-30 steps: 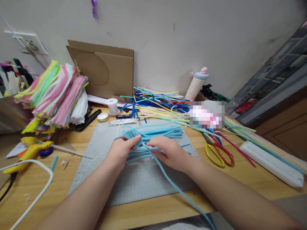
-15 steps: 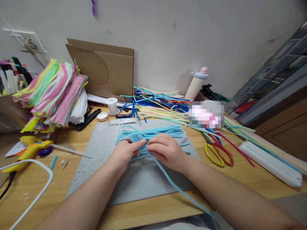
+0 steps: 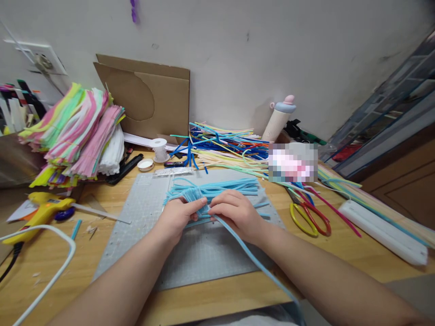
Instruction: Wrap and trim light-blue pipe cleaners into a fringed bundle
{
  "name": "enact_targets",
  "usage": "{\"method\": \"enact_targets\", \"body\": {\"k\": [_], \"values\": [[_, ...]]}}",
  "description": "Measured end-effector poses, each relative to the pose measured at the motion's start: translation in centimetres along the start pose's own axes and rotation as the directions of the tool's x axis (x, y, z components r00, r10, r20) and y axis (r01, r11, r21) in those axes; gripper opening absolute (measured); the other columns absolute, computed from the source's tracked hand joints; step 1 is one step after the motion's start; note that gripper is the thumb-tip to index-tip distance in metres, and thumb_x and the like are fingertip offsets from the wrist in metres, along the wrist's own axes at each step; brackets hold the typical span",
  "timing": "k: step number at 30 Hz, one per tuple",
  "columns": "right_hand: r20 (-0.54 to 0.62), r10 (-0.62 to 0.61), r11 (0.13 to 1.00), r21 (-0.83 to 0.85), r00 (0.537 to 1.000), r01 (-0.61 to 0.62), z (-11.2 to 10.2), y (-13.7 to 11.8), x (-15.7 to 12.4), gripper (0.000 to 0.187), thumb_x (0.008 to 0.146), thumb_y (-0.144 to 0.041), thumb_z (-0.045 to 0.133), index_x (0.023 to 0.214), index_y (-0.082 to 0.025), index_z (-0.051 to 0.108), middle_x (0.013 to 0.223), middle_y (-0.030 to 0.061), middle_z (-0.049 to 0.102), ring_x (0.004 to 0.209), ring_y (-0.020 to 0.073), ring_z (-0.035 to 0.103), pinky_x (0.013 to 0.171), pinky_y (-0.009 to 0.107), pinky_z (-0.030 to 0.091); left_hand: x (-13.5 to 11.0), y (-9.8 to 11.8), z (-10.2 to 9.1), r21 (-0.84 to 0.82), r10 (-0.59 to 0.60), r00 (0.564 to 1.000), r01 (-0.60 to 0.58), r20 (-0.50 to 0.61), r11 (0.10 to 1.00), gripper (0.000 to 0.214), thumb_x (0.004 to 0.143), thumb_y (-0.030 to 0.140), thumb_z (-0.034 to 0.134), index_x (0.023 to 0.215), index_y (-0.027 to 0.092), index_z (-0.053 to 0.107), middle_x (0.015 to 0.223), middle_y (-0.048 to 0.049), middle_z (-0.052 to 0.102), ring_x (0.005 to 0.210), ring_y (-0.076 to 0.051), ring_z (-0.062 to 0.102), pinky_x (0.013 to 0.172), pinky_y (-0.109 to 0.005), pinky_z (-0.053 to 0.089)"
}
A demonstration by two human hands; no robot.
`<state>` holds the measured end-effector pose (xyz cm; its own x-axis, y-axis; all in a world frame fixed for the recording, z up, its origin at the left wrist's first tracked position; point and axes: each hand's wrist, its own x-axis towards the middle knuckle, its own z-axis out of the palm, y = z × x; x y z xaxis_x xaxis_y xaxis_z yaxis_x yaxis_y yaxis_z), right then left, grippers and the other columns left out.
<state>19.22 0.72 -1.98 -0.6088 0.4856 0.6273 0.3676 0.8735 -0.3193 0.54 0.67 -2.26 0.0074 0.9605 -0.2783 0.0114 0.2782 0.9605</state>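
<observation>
My left hand (image 3: 180,216) is closed on a small woven-looking piece of light blue pipe cleaners (image 3: 193,194), its thumb pressed on top. Close against its right side, my right hand (image 3: 236,213) pinches a long light blue pipe cleaner (image 3: 253,258), whose tail curves down toward the table's front edge. Behind both hands, a bundle of light blue pipe cleaners (image 3: 234,186) lies across the grey cutting mat (image 3: 136,226). The fingertips of the right hand are partly hidden.
Red and yellow-handled scissors (image 3: 309,217) lie right of the mat, beside a white power strip (image 3: 384,231). At left are a yellow glue gun (image 3: 47,210) and a pile of coloured pipe cleaners (image 3: 81,131). A bottle (image 3: 277,120) and cardboard (image 3: 166,99) stand by the wall.
The right hand has shifted very slightly to the right, and the long pipe cleaner's tail has swung a little. The left hand keeps its hold in the same place.
</observation>
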Motion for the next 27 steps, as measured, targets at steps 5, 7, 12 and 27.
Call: {"method": "enact_targets", "body": {"k": [5,7,12,27], "values": [[0.005,0.062,0.991,0.118,0.998,-0.062,0.3,-0.1,0.2,0.012,0.088,-0.029,0.054,0.088,-0.02,0.062,0.087,0.0061,0.066,0.084,0.0171,0.057,0.078,0.031,0.043,-0.3,0.2,0.2,0.089,0.031,1.0,-0.031,0.002,0.996,0.033,0.059,0.04,0.076,0.044,0.018,0.056,0.044,0.0006,0.052,0.045,-0.013,0.047,0.049,-0.026,0.035],[0.008,0.093,0.98,0.174,0.996,-0.093,0.3,-0.3,0.3,0.015,0.09,-0.029,0.051,0.085,-0.02,0.061,0.084,0.0063,0.067,0.082,0.0176,0.058,0.076,0.031,0.044,-0.5,0.4,0.3,0.112,0.045,0.998,-0.049,0.034,0.993,0.033,0.06,0.039,0.075,0.044,0.018,0.056,0.043,0.0011,0.052,0.044,-0.012,0.046,0.048,-0.026,0.033],[0.015,0.237,0.935,0.27,0.971,-0.232,0.6,-0.9,0.3,0.016,0.089,-0.03,0.052,0.082,-0.019,0.061,0.08,0.0055,0.066,0.077,0.0162,0.059,0.072,0.028,0.045,-0.8,0.6,0.5,0.058,0.068,0.989,-0.076,0.13,0.995,0.028,0.063,0.034,0.073,0.047,0.017,0.058,0.045,0.002,0.052,0.044,-0.011,0.045,0.047,-0.024,0.034],[0.096,0.115,0.992,-0.059,0.989,-0.109,-1.2,-1.5,0.4,0.007,0.084,-0.024,0.055,0.087,-0.019,0.059,0.09,0.0061,0.063,0.083,0.0182,0.052,0.075,0.031,0.04,-0.7,0.7,0.2,0.126,0.041,0.987,-0.061,0.155,0.99,0.027,0.064,0.037,0.072,0.054,0.017,0.058,0.053,0.0019,0.055,0.049,-0.011,0.046,0.05,-0.025,0.038]]}}
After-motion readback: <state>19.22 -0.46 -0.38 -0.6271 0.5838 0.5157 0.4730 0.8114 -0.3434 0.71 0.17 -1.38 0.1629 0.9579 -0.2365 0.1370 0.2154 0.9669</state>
